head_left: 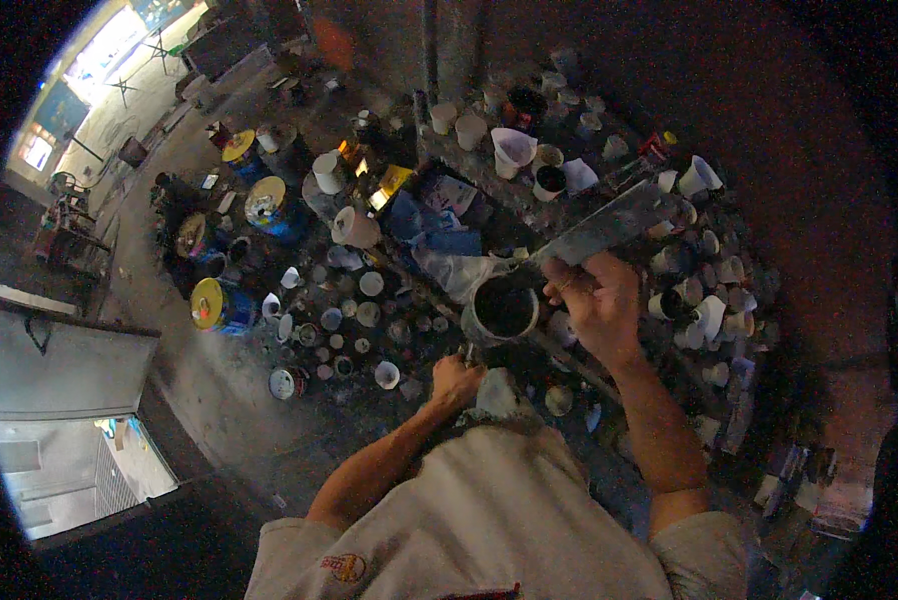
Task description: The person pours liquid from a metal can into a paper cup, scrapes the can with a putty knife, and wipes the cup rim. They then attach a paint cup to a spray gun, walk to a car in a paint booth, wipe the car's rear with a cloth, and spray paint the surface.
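Note:
A round pale container [469, 322] with a dark inside sits in front of my body. Just below its near left side is my left hand [456, 382], closed in a fist. A short light piece sticks up from that fist toward the container; whether it is a handle of the container I cannot tell. To the right of the container, my right hand [606, 305] is raised with its fingers closed on a long, flat grey strip [609, 222]. The strip slants from near the container's rim up to the right. Crumpled clear plastic [454, 272] lies behind the container.
Several blue-and-yellow drums [224, 305] stand on the left. Many small pots and cups [371, 284] crowd the floor between. More white buckets [699, 178] and cups are heaped on the right. A dark bin [484, 205] holds blue material. A vertical post [430, 50] rises at the back.

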The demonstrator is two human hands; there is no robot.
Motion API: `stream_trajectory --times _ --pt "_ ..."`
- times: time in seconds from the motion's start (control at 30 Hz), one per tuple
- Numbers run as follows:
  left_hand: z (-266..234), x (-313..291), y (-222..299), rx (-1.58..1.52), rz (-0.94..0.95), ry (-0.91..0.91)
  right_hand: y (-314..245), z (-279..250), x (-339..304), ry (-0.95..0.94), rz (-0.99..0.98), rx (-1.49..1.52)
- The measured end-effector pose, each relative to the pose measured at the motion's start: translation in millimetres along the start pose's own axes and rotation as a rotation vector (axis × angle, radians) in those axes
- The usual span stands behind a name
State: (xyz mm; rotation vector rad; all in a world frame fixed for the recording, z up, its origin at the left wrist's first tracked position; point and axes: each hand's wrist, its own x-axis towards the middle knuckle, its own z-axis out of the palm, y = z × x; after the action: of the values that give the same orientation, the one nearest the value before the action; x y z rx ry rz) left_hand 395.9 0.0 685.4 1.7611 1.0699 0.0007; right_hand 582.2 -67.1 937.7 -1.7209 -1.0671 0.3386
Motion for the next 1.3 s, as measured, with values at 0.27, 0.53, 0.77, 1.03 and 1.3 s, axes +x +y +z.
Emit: stream_trajectory --times 0.27,0.53,0.77,1.03,1.3 --pt "6 16 16 0.008 -0.005 -0.002 10 -15 22 -0.057 0.108 0.171" --pt "19 39 25 -0.109 -0.084 -0.002 16 -31 49 -0.164 -0.047 -0.003" --pt "26 54 40 -0.128 -0.099 -0.015 29 -39 77 -0.183 -0.272 -0.307" --pt "32 70 56 0.074 -0.260 -0.027 46 -48 92 -0.145 -0.284 -0.189" --pt "28 73 61 0.112 -0.030 0.077 75 -56 97 -0.165 -0.410 -0.317"
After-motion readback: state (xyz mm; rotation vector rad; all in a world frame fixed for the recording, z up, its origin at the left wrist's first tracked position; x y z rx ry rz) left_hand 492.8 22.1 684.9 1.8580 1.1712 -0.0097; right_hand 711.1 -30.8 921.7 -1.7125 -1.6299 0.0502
